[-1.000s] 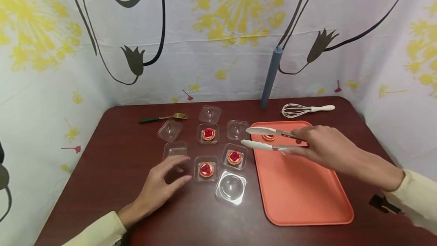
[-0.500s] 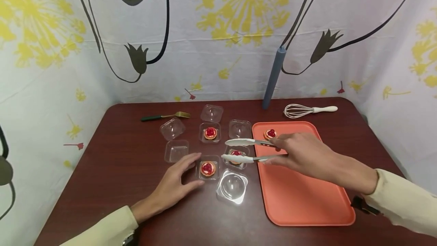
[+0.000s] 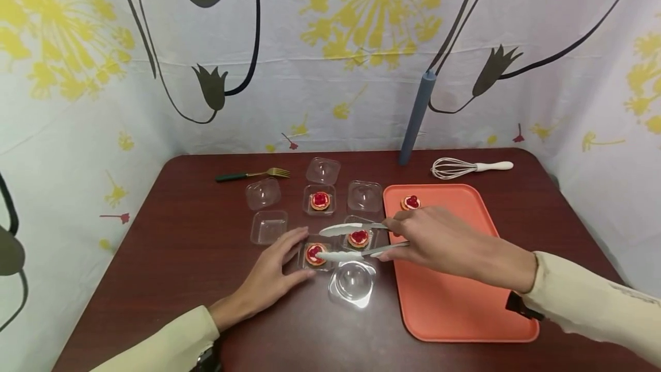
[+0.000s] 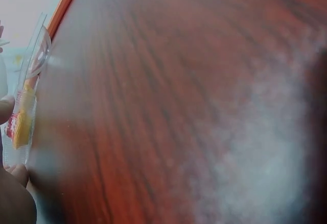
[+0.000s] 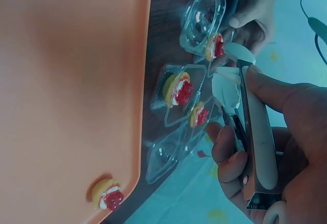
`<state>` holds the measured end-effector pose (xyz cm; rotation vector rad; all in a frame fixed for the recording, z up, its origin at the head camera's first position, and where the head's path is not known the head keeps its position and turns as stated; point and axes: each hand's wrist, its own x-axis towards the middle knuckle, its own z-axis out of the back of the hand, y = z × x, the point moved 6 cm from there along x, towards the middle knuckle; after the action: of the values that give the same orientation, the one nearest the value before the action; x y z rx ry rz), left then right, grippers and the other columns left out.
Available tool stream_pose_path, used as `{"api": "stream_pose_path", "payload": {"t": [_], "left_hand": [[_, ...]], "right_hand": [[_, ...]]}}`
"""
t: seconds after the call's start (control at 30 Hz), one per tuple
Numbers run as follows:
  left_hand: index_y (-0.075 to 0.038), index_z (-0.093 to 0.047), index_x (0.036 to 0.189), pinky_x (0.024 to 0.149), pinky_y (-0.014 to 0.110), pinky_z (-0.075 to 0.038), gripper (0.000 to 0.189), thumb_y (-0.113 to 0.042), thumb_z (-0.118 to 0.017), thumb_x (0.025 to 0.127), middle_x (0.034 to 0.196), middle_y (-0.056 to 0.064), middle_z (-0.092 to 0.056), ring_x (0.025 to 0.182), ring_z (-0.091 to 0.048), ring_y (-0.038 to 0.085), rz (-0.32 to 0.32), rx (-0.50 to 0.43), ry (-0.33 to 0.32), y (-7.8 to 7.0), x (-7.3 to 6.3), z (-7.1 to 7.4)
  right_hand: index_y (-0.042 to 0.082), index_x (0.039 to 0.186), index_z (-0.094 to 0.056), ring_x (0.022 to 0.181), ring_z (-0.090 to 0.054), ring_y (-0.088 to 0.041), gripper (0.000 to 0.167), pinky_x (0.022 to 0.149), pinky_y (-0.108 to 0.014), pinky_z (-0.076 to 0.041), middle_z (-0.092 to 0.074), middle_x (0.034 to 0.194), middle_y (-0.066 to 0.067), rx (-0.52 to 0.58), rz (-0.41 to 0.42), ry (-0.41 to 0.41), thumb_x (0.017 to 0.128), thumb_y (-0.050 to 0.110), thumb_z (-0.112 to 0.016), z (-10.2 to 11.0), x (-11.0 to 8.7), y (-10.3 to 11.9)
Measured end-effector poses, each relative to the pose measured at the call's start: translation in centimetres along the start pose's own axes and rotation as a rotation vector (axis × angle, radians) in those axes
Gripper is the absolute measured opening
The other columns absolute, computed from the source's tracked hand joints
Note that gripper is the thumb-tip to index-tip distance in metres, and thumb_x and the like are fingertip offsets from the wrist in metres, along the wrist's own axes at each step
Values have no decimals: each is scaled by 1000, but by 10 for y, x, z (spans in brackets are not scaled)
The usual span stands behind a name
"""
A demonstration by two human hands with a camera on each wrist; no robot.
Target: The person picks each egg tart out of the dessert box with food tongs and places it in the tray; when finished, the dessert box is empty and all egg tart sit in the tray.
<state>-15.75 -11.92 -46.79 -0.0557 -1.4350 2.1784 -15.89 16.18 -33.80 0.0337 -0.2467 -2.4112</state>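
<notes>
My left hand spans the left side of a clear plastic container, thumb at its near edge and index finger at its far edge. Inside sits a mini tart with a red topping and cream. Over it my right hand holds tongs with white scalloped tips, spread apart with nothing between them. In the head view the lower tip overlaps the tart. The right wrist view shows thumb and fingers wrapped around the tongs' handle. The left wrist view catches only the tart's side and fingertips at the container.
Two more tarts, one far and one nearer, sit in open containers with hinged lids. An open container holds nothing at left. One tart lies on the orange tray. Behind are a fork and a whisk.
My right hand has carried the tongs leftward and nearer, from above the tray to above the containers. My left hand has moved right, from near the unfilled container to the tart's container.
</notes>
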Motion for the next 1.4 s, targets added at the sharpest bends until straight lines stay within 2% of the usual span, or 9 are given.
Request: {"api": "stream_pose_path", "payload": {"t": [0.17, 0.43, 0.57, 0.73, 1.2, 1.4], "left_hand": [[7, -50, 159, 119, 36, -44, 83, -6, -92, 90, 163, 23, -51, 153, -48, 37, 30, -46, 2, 5, 2, -2], [1, -51, 161, 119, 35, -45, 82, -10, -93, 90, 163, 17, -54, 150, -54, 34, 50, -57, 6, 6, 3, -4], [-1, -52, 161, 119, 36, -47, 82, -10, -93, 91, 162, 16, -55, 146, -59, 34, 51, -45, -1, 7, 3, -4], [-1, -53, 160, 119, 39, -48, 79, -12, -92, 92, 160, 15, -56, 145, -59, 32, 50, -18, -7, 6, 3, -4], [-2, -57, 158, 118, 44, -50, 77, -19, -93, 92, 158, 12, -60, 144, -60, 28, 34, 119, -37, 4, 0, -2], [-3, -58, 158, 117, 44, -50, 77, -20, -93, 92, 157, 11, -60, 143, -60, 27, 30, 146, -50, 5, -1, -2]], "right_hand": [[18, 99, -75, 55, -44, -1, 37, 50, -25, -40, -56, 75, 15, -22, 27, 12, 94, 54, -85, -4, 6, 5], [24, 84, -64, 53, -41, -1, 36, 47, -24, -35, -54, 73, 14, 7, 41, 26, 94, 51, -87, -4, 13, 10], [21, 87, -71, 53, -39, -2, 35, 48, -24, -33, -56, 73, 14, -33, 58, 30, 92, 51, -88, -1, 17, 14], [21, 82, -68, 51, -35, -4, 37, 48, -26, -31, -51, 67, 14, -72, 74, 41, 90, 50, -90, 3, 23, 19], [18, 82, -70, 53, -39, -8, 34, 50, -27, -32, -51, 66, 12, -71, 20, 151, 90, 42, -93, 1, 36, 27], [18, 79, -67, 52, -40, -8, 38, 48, -28, -35, -50, 66, 12, -98, 40, 129, 89, 43, -93, -2, 36, 30]]}}
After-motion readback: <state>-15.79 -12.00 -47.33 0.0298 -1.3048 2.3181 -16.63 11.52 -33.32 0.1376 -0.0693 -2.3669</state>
